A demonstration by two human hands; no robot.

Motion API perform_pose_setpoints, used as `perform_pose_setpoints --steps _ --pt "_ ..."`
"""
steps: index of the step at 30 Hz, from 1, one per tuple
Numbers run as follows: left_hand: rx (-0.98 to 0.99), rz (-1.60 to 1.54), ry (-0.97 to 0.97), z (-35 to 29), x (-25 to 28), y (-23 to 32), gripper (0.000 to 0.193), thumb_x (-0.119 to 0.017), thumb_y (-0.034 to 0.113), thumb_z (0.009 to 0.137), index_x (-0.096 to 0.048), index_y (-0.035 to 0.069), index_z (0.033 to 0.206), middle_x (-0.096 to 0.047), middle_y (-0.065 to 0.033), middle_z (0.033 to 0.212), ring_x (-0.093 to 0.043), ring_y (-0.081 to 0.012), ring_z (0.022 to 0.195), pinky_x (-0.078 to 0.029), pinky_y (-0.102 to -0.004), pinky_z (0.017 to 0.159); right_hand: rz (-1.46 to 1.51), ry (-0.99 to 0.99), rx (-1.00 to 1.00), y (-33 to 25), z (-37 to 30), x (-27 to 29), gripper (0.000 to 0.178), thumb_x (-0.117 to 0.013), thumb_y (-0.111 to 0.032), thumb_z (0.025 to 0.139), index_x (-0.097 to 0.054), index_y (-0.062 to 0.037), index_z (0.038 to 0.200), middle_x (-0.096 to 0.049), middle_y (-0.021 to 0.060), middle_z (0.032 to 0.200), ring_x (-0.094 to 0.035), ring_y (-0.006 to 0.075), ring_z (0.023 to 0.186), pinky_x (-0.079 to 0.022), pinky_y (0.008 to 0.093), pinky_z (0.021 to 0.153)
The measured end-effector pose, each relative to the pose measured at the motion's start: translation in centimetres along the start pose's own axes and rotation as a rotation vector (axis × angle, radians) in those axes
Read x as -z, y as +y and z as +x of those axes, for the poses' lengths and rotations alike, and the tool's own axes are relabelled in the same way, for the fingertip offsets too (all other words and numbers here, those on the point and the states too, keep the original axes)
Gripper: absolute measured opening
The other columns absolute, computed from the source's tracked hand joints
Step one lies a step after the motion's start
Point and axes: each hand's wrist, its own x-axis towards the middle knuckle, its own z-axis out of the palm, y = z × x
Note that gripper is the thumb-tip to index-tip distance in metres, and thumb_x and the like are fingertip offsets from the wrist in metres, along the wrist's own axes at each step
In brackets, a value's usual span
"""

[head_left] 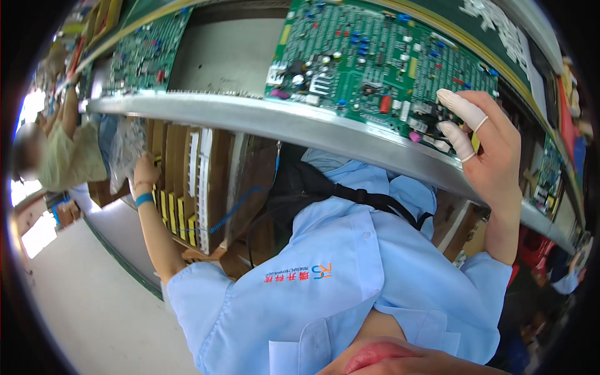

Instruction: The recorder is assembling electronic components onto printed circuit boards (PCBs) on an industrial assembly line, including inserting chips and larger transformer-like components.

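Observation:
My right hand (pixel 495 147) is over the right front part of a populated green circuit board (pixel 375 53). White finger cots (pixel 464 107) cover two of its fingertips, which are spread apart close to the small black parts near the board's front edge. A pink component (pixel 414 136) and a red one (pixel 385 104) sit nearby. At the left, my left hand (pixel 145 172) is closed beside a crumpled clear plastic bag (pixel 127 149), below the metal rail. What its fingers hold, if anything, is hidden. A blue wrist strap (pixel 144 199) circles that wrist.
A metal rail (pixel 275 115) runs along the front of the line. Another circuit board (pixel 147 53) lies further left. Brown cardboard dividers (pixel 178 165) stand beneath the rail, with a coiled blue cord (pixel 228 215) alongside. Another person (pixel 78 150) is at the far left.

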Motion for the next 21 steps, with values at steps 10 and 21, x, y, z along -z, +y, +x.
perform_pose_setpoints --steps 10,21 --pt "-0.061 0.095 0.385 -5.4 -0.5 2.8 0.033 -0.065 0.018 0.079 -0.060 0.008 0.110 -0.056 -0.0215 0.114 -0.053 -0.0437 0.109 -0.044 -0.0479 0.094 0.066 0.045 -0.148 3.3 -1.3 2.2 0.028 -0.067 0.001 0.083 -0.068 -0.0054 0.110 -0.063 0.0061 0.100 -0.052 0.0137 0.075 -0.044 0.0234 0.068" --pt "-0.061 -1.666 0.497 -8.1 13.5 8.3 0.038 -0.056 0.010 0.090 -0.055 0.001 0.127 -0.061 -0.0121 0.119 -0.061 -0.0170 0.094 -0.052 -0.0251 0.069 0.112 0.135 -0.116 6.5 -0.8 0.9 0.023 -0.065 -0.004 0.087 -0.069 -0.0061 0.110 -0.063 0.0014 0.102 -0.051 0.0091 0.077 -0.043 0.0211 0.073"
